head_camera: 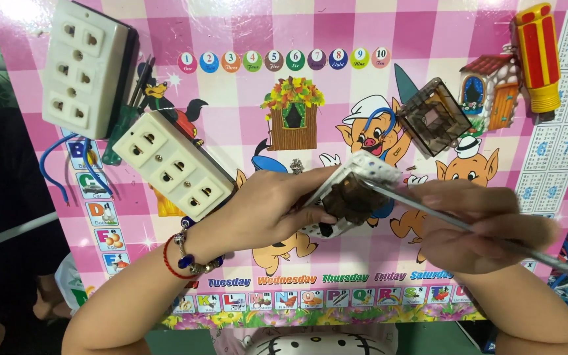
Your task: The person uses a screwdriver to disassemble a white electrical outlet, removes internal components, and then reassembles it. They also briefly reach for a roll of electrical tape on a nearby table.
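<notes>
My left hand [267, 210] grips a small white socket module [353, 190] with a brown open back, held tilted above the pink cartoon mat [231, 125]. My right hand [474, 227] is closed around a screwdriver with a long metal shaft [442, 215]. The shaft's tip rests at the module's upper right part. A red and beaded bracelet circles my left wrist.
Two white multi-hole socket plates [87, 66] [175, 164] lie at the upper left, with a green-handled tool and blue wires beside them. A dark translucent square cover [434, 116] and a red-and-yellow screwdriver handle [539, 56] lie at the upper right. Blue and red wires hang at the right edge.
</notes>
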